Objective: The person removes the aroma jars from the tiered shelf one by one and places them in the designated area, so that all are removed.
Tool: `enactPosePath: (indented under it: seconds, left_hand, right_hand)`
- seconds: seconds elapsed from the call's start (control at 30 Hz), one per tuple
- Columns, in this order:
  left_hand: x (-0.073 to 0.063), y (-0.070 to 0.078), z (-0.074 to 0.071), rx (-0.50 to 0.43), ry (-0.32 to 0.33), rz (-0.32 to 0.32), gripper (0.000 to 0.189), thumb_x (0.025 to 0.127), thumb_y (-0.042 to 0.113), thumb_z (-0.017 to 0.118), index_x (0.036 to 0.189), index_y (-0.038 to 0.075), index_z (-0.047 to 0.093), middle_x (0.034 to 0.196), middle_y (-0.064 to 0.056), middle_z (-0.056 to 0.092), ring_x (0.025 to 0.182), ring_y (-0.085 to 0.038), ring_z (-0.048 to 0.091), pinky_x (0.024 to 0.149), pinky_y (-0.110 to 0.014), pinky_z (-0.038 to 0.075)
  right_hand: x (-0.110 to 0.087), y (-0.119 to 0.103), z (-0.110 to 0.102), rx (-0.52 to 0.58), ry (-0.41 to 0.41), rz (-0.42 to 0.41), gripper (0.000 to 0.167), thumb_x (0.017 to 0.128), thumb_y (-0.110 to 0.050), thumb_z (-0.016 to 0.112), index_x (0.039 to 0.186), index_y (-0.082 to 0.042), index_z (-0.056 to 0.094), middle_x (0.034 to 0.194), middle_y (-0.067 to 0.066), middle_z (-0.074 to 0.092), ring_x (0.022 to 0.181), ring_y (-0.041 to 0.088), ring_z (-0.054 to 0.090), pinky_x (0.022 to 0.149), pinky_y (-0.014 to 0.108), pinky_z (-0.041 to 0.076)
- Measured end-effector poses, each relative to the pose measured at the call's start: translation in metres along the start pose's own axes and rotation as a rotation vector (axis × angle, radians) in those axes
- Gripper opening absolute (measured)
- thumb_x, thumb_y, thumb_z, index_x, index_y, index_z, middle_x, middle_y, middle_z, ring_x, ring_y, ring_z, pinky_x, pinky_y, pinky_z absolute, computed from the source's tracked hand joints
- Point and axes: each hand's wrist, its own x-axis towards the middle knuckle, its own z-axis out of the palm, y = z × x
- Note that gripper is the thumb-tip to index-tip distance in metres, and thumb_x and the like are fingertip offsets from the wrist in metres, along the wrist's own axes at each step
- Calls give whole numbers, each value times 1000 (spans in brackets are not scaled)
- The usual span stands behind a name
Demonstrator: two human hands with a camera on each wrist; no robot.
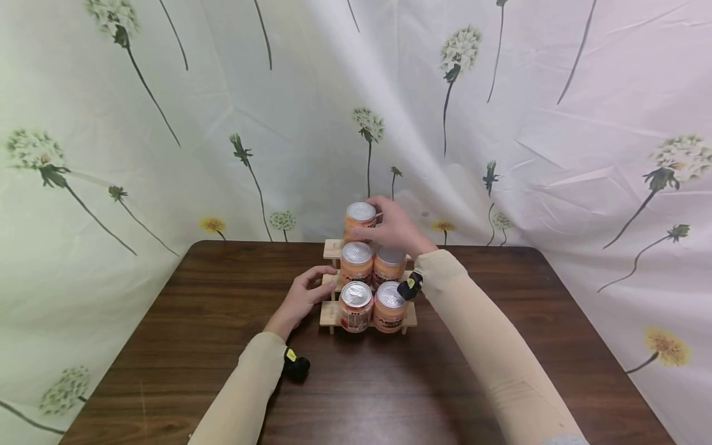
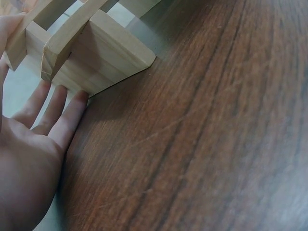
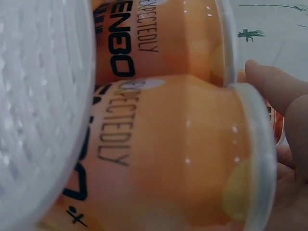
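Observation:
A stepped wooden rack stands on the table with cans of orange contents and silver lids. My right hand grips a can at the left of the top step, thumb in front and fingers behind. In the right wrist view that hand is partly cut off beyond two nearer cans. My left hand rests at the rack's left end. Its fairly straight fingers touch the rack's wooden side in the left wrist view. Two cans stand on the middle step, a left can and a right can.
On the lowest step stand a left can and a right can. The dark wooden table reaches back to a pale curtain printed with dandelions. Black wrist cameras sit on both sleeves, the right one close to the lowest right can.

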Motion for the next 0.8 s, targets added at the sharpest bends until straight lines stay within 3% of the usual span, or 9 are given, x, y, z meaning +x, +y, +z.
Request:
enactPosePath:
  seconds: [0.23, 0.53, 0.8]
  left_hand:
    - [0, -2, 1, 6, 7, 19, 32, 102, 14, 71, 132, 5, 65, 137, -11, 61, 114, -20, 59, 91, -30, 58]
    - [0, -1, 1, -10, -6, -10, 33, 102, 15, 71, 133, 6, 64, 144, -14, 57, 121, -24, 59, 98, -42, 57]
    - [0, 0, 0, 6, -6, -9, 33, 103, 16, 71, 134, 7, 64, 145, -15, 57, 123, -26, 58, 98, -41, 57]
  right_hand:
    - [-5, -1, -12, 34, 80, -35, 67, 88, -37, 88, 140, -10, 55, 123, 6, 64, 110, 23, 63, 92, 42, 56]
    - [-19, 7, -35, 109, 186, -34, 69, 87, -39, 88, 141, -11, 55, 126, 6, 65, 113, 25, 65, 94, 43, 57]
    - [-31, 19, -60, 102, 274, -58, 68, 87, -33, 88, 141, -8, 56, 128, 11, 64, 111, 30, 65, 94, 43, 56]
